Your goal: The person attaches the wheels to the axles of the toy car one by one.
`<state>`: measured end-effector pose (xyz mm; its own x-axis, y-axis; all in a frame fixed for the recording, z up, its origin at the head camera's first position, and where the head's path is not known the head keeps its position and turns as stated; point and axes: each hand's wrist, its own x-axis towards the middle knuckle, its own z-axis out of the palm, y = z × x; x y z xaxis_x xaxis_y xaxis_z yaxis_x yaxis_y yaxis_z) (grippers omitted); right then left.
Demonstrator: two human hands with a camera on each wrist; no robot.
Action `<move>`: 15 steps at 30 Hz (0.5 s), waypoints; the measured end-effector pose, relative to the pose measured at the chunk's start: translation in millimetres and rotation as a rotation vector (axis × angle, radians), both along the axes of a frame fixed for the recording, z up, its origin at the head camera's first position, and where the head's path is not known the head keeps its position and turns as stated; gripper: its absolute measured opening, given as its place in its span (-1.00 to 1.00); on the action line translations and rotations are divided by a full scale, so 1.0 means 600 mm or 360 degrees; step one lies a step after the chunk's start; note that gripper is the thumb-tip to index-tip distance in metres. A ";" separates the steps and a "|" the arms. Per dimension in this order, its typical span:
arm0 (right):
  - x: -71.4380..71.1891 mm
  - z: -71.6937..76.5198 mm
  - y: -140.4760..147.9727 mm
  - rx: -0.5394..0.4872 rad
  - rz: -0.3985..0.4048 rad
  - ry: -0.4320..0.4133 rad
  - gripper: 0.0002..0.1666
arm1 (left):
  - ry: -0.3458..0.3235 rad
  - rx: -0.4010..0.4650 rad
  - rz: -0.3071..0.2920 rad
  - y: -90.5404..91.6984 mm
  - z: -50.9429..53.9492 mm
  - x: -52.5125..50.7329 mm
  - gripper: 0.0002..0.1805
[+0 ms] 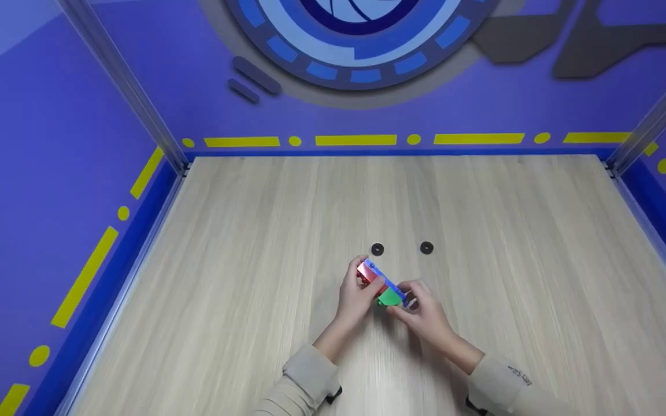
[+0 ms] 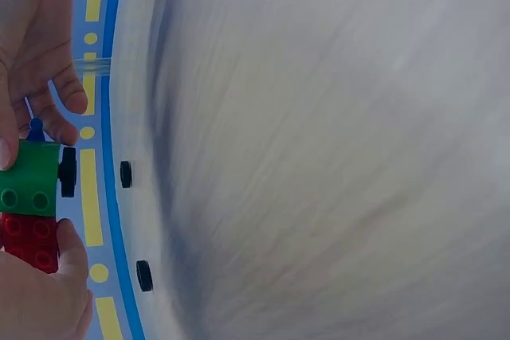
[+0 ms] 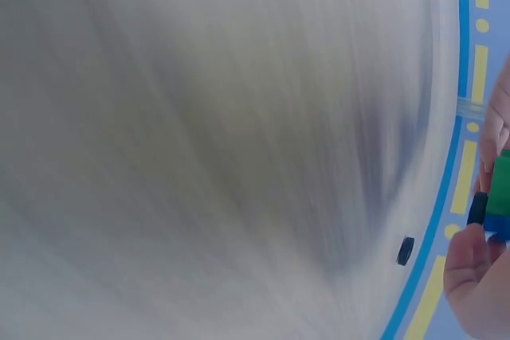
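Note:
A small toy car of building blocks is held above the table, with a red block (image 2: 30, 238), a green block (image 1: 389, 297) and a blue base (image 1: 388, 281). My left hand (image 1: 356, 294) grips its red end, the thumb lying over the block. At the green end, my right hand (image 1: 428, 312) holds the car between thumb and fingers. A black wheel (image 2: 68, 171) sits at the side of the green block in the left wrist view. Part of the car is hidden behind the fingers.
Two loose black wheels, one on the left (image 1: 377, 249) and one on the right (image 1: 426, 248), lie on the wood-grain table (image 1: 240, 260) just beyond the hands. Blue-purple panels (image 1: 321, 121) with yellow marks stand at the back and both sides.

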<state>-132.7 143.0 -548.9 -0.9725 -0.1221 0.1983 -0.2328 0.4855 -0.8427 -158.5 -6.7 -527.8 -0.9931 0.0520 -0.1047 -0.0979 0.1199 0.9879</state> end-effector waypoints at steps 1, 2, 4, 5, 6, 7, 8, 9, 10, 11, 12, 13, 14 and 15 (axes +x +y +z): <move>-0.001 0.000 0.001 -0.0004 0.0015 -0.0001 -0.58 | 0.0007 -0.0010 0.0002 -0.001 -0.008 -0.003 -0.40; -0.002 0.000 0.002 0.0001 0.0029 -0.0009 -0.59 | 0.0019 -0.0028 0.0008 -0.002 -0.016 -0.006 -0.39; -0.004 -0.001 0.004 0.0008 0.0058 -0.0030 -0.61 | 0.0032 -0.0065 0.0016 -0.004 -0.026 -0.010 -0.40; -0.005 -0.001 0.005 0.0017 0.0070 -0.0038 -0.63 | 0.0033 -0.0070 0.0020 -0.005 -0.027 -0.011 -0.41; -0.007 -0.001 0.007 0.0026 0.0081 -0.0048 -0.64 | 0.0034 -0.0077 0.0021 -0.007 -0.029 -0.012 -0.41; -0.008 -0.001 0.008 0.0037 0.0087 -0.0059 -0.65 | 0.0034 -0.0088 0.0023 -0.009 -0.032 -0.012 -0.42; -0.010 0.000 0.010 0.0046 0.0090 -0.0074 -0.66 | 0.0036 -0.0097 0.0025 -0.011 -0.034 -0.013 -0.42; -0.012 0.001 0.012 0.0053 0.0092 -0.0088 -0.67 | 0.0030 -0.0106 0.0027 -0.013 -0.036 -0.014 -0.42; -0.014 0.002 0.014 0.0060 0.0090 -0.0101 -0.68 | 0.0028 -0.0116 0.0031 -0.016 -0.037 -0.014 -0.42; -0.017 0.003 0.016 0.0067 0.0081 -0.0119 -0.69 | 0.0019 -0.0125 0.0034 -0.018 -0.039 -0.014 -0.42; -0.020 0.005 0.018 0.0076 0.0069 -0.0135 -0.69 | 0.0012 -0.0131 0.0036 -0.020 -0.041 -0.015 -0.41; -0.024 0.005 0.021 0.0088 0.0051 -0.0155 -0.69 | 0.0006 -0.0137 0.0040 -0.022 -0.041 -0.015 -0.41; -0.028 0.006 0.023 0.0101 0.0033 -0.0176 -0.69 | 0.0005 -0.0148 0.0046 -0.024 -0.043 -0.016 -0.41; -0.032 0.006 0.025 0.0112 0.0015 -0.0198 -0.69 | -0.0003 -0.0151 0.0049 -0.025 -0.043 -0.016 -0.41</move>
<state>-151.8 158.2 -545.4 -0.9878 -0.1407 0.0668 -0.1334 0.5425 -0.8294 -168.3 -21.9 -553.6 -0.9939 0.0110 -0.1094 -0.1047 0.2100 0.9721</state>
